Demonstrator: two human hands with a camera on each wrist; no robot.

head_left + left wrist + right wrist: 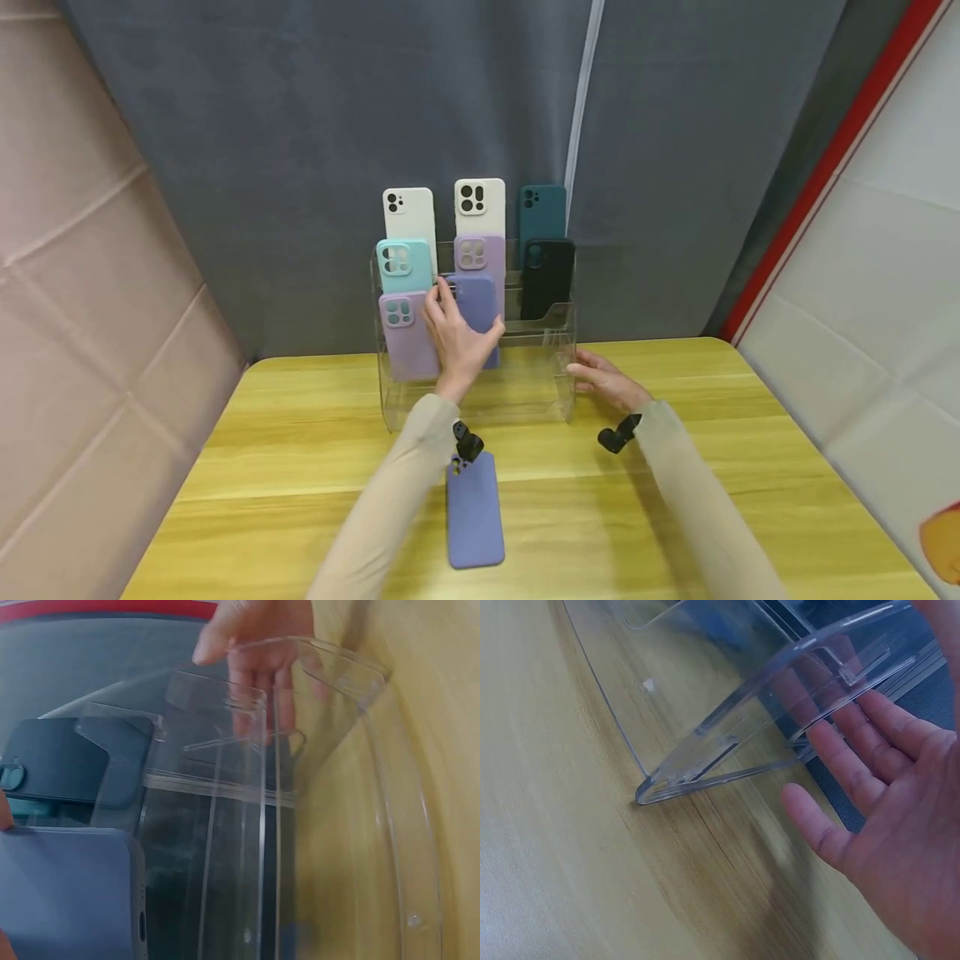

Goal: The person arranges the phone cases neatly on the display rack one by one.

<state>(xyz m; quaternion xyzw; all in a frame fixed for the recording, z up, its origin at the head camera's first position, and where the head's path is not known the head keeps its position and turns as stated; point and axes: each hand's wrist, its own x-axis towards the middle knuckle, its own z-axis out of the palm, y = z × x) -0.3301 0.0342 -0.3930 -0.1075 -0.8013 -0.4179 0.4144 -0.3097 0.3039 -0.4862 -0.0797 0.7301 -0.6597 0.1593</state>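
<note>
**Left hand on periwinkle case at rack, centre frame**

I logged the left hand (pixel 459 337) gripping an upright periwinkle case (pixel 476 310) in the clear rack (pixel 558 367), front row, middle. Right hand (pixel 604 380) spread beside the rack's right wall, empty. Nine cases racked; one periwinkle spare (pixel 474 521) flat on the table (pixel 285 467), lower centre.

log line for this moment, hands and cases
left hand: holds blue case in clear rack | right hand: open beside rack | spare blue case: on table

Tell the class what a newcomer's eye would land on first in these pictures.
A clear acrylic rack at the table's far edge, tiered with phone cases. The left hand grips a periwinkle case in its front row; the right hand rests open beside the rack. Another periwinkle case lies flat nearby.
</note>
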